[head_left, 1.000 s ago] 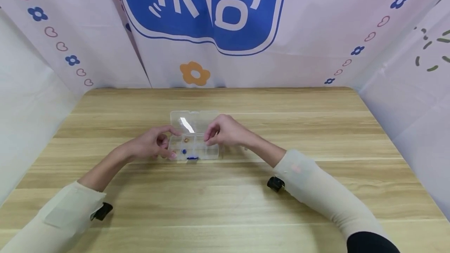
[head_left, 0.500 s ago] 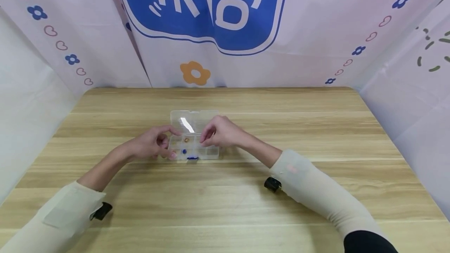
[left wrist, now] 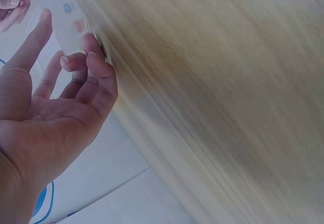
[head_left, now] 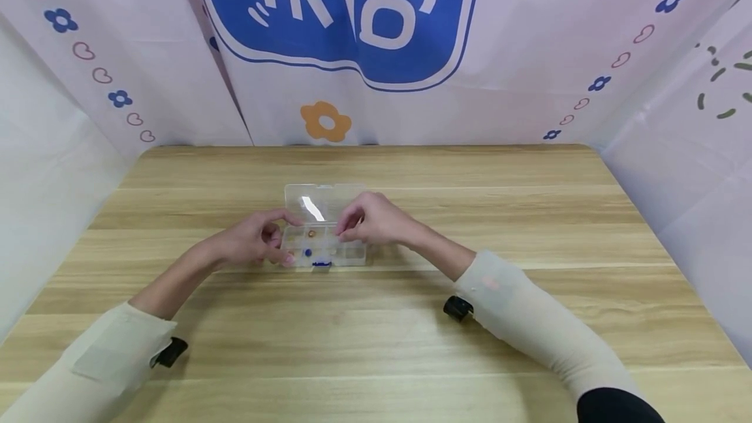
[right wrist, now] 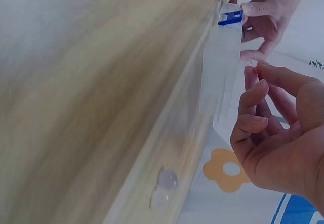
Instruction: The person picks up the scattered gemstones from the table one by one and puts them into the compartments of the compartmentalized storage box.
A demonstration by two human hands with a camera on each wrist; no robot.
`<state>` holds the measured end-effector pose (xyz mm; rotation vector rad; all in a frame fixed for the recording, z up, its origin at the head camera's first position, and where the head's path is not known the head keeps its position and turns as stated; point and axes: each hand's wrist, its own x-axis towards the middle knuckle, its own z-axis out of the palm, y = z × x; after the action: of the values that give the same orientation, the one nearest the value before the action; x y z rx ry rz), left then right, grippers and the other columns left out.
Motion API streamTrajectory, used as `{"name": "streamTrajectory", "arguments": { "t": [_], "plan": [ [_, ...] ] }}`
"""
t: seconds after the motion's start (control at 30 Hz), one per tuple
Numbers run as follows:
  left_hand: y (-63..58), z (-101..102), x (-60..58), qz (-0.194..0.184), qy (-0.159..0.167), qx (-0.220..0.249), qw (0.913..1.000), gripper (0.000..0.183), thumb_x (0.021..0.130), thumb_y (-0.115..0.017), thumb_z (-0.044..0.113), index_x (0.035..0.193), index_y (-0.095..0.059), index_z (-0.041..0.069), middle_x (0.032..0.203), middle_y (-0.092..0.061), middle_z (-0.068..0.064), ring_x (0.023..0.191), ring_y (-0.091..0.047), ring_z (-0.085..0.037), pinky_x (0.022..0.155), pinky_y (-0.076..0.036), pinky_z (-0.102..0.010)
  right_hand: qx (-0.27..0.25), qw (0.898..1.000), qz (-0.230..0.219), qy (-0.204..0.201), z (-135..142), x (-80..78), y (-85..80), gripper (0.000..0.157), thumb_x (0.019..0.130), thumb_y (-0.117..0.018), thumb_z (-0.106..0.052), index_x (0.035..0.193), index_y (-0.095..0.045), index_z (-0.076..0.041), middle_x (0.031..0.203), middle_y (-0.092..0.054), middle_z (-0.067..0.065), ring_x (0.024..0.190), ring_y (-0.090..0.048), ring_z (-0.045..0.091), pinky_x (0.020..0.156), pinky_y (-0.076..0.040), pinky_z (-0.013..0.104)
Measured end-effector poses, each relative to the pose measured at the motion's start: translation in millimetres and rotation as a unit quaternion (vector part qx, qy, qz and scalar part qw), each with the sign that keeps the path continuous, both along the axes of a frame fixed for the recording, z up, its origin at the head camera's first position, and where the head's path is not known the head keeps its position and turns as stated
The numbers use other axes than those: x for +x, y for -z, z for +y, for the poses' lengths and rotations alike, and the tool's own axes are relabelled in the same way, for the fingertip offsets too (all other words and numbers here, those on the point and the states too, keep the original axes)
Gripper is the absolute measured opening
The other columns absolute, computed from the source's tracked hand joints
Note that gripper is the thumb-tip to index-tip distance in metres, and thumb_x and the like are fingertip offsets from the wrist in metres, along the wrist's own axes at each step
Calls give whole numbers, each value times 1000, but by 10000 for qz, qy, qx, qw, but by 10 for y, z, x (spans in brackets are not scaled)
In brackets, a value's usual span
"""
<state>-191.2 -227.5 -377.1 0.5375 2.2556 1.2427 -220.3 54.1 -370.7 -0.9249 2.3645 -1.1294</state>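
A clear plastic compartment box point(head_left: 354, 255) with a blue latch point(head_left: 321, 264) lies on the table, its transparent lid point(head_left: 326, 198) raised at the back. My left hand point(head_left: 249, 238) holds the box's left end, thumb at the front corner and index finger at the rear. An orange ring point(head_left: 312, 234) and a small blue piece point(head_left: 308, 252) sit in separate compartments. Over the right half of the box, my right hand point(head_left: 376, 217) pinches a tiny ring-like piece point(right wrist: 248, 62) between thumb and index finger. Its exact kind is too small to tell.
Two clear rounded pieces, one purplish point(right wrist: 167, 178) and one whitish point(right wrist: 160, 198), lie on the table right of the box in the right wrist view. The wooden table point(head_left: 376, 338) meets printed cloth walls point(head_left: 470, 113) at its back and sides.
My right hand has shifted a little left over the box compared with one second ago, and has barely moved in the last half second. The left hand and box stay put.
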Motion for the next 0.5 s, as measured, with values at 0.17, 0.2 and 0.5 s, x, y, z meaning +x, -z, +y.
{"name": "streamTrajectory", "arguments": {
  "t": [0.17, 0.2, 0.5],
  "plan": [
    [-10, 2, 8, -31, -19, 20, 10000, 65, 85, -81, 0, 140, -48, -7, 73, -45, -2, 62, -42, -11, 51, -38, -24, -30, 9998, -18, 192, 144, -9, -36, 3, 90, -79, -4, 91, -79, -1, 85, -76, 3, 79, -68, 12, 72, -54, 23],
    [-11, 2, 10, -34, -19, 27, 10000, 65, 85, -81, 0, 141, -48, -7, 73, -45, -2, 63, -42, -11, 51, -38, -24, -30, 9997, -17, 227, 183, -11, -42, 4, 90, -79, -4, 92, -79, -1, 85, -75, 3, 79, -68, 13, 72, -55, 23],
    [-13, -6, 17, 51, 49, -8, 10000, 64, 86, -81, 1, 140, -48, -7, 73, -45, -2, 63, -44, -11, 51, -39, -24, 259, 9983, 108, 502, 628, -24, 25, 6, 90, -78, -3, 95, -78, -1, 83, -74, 1, 78, -66, 13, 74, -56, 27]
  ]
}}
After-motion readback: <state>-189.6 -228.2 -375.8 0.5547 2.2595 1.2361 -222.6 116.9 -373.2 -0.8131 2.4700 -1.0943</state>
